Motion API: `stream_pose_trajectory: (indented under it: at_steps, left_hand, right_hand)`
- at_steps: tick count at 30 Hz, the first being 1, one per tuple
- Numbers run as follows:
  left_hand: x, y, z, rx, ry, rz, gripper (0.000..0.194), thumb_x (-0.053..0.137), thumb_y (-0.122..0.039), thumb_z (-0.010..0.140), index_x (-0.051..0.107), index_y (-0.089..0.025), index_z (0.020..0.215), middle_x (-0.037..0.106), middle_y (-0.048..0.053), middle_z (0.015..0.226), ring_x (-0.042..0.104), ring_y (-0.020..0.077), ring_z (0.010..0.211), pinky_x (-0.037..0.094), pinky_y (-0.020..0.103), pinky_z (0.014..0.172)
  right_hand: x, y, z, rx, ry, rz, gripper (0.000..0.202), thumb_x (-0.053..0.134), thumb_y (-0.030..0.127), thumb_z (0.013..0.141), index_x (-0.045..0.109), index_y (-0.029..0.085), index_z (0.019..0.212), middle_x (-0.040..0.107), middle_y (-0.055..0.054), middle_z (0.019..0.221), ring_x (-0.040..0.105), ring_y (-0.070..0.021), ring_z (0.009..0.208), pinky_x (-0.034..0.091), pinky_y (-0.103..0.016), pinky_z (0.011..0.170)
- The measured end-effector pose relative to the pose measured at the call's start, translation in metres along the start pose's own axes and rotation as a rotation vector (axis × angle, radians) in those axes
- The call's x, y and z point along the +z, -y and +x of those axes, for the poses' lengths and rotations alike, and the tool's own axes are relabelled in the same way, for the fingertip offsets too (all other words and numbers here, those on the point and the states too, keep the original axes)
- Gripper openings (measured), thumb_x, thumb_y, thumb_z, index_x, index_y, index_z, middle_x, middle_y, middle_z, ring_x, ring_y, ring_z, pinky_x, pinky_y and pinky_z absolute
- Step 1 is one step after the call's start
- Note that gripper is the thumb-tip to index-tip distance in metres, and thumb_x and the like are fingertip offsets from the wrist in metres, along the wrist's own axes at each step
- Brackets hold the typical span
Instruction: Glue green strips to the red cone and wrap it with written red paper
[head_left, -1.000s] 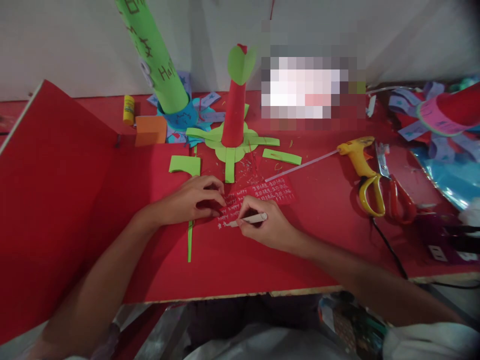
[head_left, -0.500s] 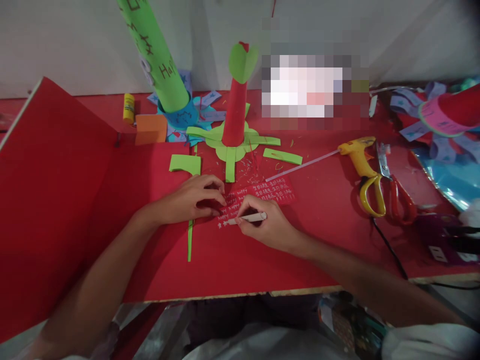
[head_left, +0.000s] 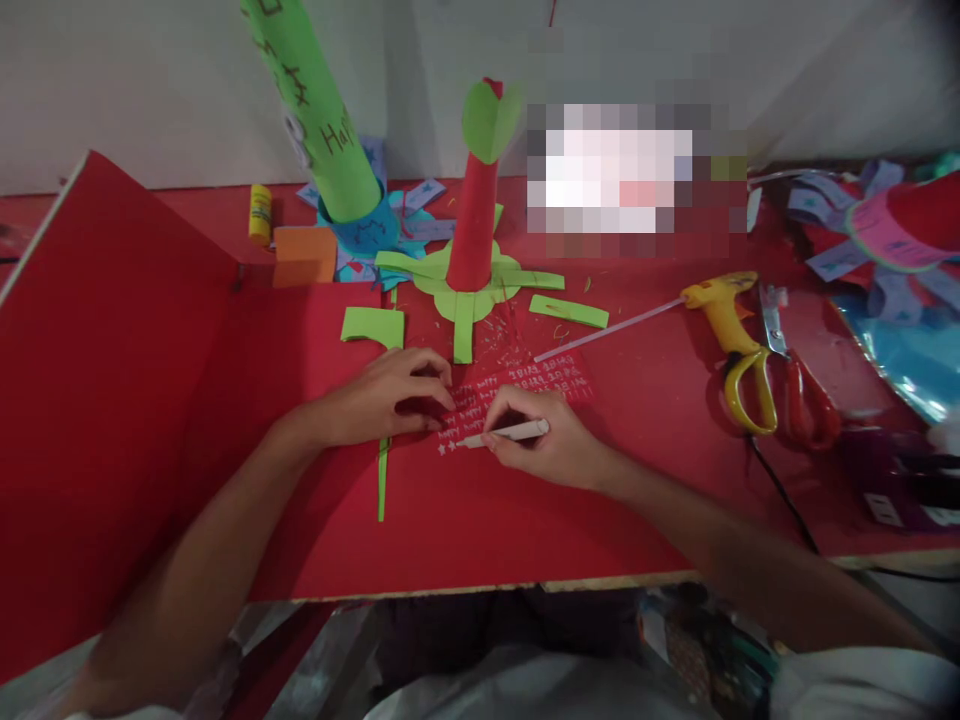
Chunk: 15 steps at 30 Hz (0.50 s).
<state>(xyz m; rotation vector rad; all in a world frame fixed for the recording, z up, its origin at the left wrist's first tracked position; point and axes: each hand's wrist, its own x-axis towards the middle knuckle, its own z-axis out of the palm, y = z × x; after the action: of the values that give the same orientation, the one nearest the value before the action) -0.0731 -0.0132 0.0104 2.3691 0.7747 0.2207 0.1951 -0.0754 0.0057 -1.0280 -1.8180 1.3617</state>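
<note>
My right hand (head_left: 551,440) grips a white marker pen (head_left: 519,432) between thumb and fingers. The pen's tip is at small white stars drawn below rows of white handwriting on a red paper strip (head_left: 574,378). Just left of the writing rests my left hand (head_left: 382,400), palm down, fingers bent and apart, fingertips at the strip's left side. It lies across a thin green paper strip (head_left: 382,490) and below a green paper scrap (head_left: 371,324). Behind both hands stands a red paper cone (head_left: 472,235) with a green flower-shaped base (head_left: 452,303).
A yellow glue gun (head_left: 720,310) with a long glue stick and scissors (head_left: 752,395) lie to the right. At the back are a tall green paper tube (head_left: 330,130), a yellow glue stick tube (head_left: 260,214) and orange paper (head_left: 304,257). A large red board (head_left: 97,400) rises on the left.
My right hand has shifted slightly right, and the pen leans a little flatter with its tip still near the stars. My left hand stays in place. The view has moved a touch.
</note>
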Motion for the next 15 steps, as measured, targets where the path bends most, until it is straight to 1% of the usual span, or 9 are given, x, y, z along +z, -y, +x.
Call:
stream_pose_trajectory:
  at_steps: [3,9,15]
  left_hand:
    - [-0.0004,-0.0005,0.0003,0.002,-0.004,-0.003,0.014,0.072,-0.027,0.092,0.075,-0.028,0.105,0.059,0.004,0.127,0.058,0.0215,0.119,0.044,0.033,0.101]
    - [-0.0001,0.0002,-0.0005,0.017,-0.005,-0.019,0.012,0.071,-0.029,0.094,0.074,-0.027,0.105,0.058,0.004,0.127,0.058,0.0212,0.12,0.044,0.033,0.101]
    - [0.0004,0.0012,-0.001,0.015,-0.003,-0.004,0.013,0.071,-0.032,0.094,0.074,-0.027,0.106,0.058,0.005,0.128,0.057,0.0218,0.121,0.043,0.034,0.102]
  right_hand:
    - [-0.0003,0.0002,0.0007,0.02,0.001,-0.013,0.008,0.064,0.016,0.08,0.058,0.021,0.079,0.056,0.005,0.065,0.047,-0.0091,0.056,0.034,-0.022,0.052]
    - [0.0004,0.0003,0.0015,0.032,0.006,-0.014,0.007,0.064,0.017,0.08,0.058,0.021,0.08,0.056,0.005,0.065,0.047,-0.0093,0.058,0.034,-0.022,0.053]
    - [0.0016,-0.001,0.0012,0.036,-0.047,0.007,0.011,0.064,0.015,0.077,0.055,0.021,0.075,0.053,0.006,0.062,0.042,-0.0085,0.054,0.032,-0.021,0.05]
